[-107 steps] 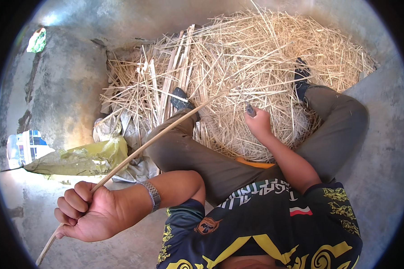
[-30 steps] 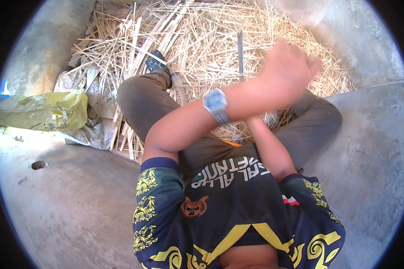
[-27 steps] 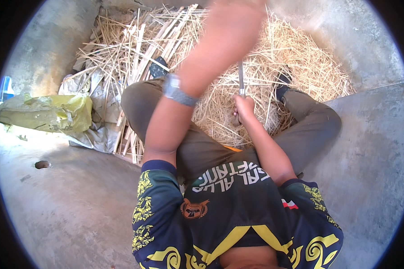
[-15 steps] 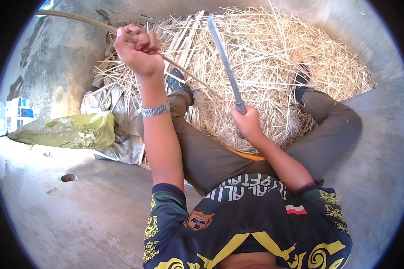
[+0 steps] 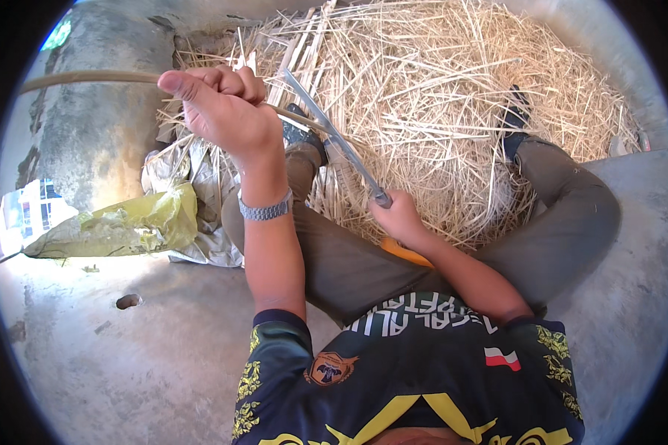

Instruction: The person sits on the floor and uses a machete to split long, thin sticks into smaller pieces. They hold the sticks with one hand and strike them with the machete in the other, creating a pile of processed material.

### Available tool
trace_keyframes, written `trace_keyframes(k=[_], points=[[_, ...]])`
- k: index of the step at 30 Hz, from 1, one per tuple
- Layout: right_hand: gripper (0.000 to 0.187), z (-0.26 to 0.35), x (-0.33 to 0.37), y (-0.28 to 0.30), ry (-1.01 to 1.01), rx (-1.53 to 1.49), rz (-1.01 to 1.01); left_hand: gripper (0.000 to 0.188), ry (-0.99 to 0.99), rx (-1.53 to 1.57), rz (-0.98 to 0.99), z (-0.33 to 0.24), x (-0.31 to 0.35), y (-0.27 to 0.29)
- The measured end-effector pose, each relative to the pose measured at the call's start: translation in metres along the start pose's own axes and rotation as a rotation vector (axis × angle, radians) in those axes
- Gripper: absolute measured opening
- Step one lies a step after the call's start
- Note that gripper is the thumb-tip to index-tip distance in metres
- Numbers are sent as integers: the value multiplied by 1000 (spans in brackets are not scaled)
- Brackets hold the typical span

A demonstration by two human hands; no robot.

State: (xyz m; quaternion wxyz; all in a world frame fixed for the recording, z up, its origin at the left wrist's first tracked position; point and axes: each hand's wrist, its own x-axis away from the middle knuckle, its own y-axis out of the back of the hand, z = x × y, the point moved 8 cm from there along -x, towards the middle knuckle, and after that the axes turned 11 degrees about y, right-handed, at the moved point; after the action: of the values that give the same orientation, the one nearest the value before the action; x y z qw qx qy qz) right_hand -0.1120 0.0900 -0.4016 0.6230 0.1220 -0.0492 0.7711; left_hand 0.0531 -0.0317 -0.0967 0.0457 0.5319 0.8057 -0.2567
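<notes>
A long, thin bamboo strip (image 5: 93, 76) runs through my left hand (image 5: 226, 100), whose fingers are curled around it. One end of the strip reaches far left; the other slopes down to the right past my fist, over the straw. My right hand (image 5: 399, 221) grips the handle of a long-bladed knife (image 5: 349, 154). The blade tilts up to the left and crosses the strip's right-hand part; whether they touch I cannot tell. Most of the handle is hidden inside my fist.
A big heap of pale bamboo shavings (image 5: 438, 96) lies between my outstretched legs (image 5: 571, 200). At the left are a yellow plastic sack (image 5: 137, 222) and crumpled whitish sheeting (image 5: 215, 241). The concrete floor (image 5: 178, 341) has a small hole (image 5: 128, 301). Concrete walls rise around.
The knife has swung left and down, so its blade now crosses the bamboo strip. My left hand has turned and come slightly lower, and the strip's left end has dropped.
</notes>
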Motion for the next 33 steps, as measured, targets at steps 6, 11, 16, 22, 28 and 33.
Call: trace_keyframes(k=[6,11,16,22,28,33], points=[[22,-82,0,13,-315,144,-9,58,-72,-93,-10,-4,4,3],[27,-17,-5,3,-61,123,-50,58,-118,-66,-91,-24,9,11],[28,4,-4,-3,112,13,-7,57,-152,-101,-114,-41,29,-3],[24,3,-3,9,23,62,-36,57,-151,-173,-141,-29,27,-9],[22,63,0,9,388,200,-44,56,-149,-126,-350,-52,28,11],[25,-80,-17,20,-266,171,-30,55,-140,-95,-159,-66,32,-1]])
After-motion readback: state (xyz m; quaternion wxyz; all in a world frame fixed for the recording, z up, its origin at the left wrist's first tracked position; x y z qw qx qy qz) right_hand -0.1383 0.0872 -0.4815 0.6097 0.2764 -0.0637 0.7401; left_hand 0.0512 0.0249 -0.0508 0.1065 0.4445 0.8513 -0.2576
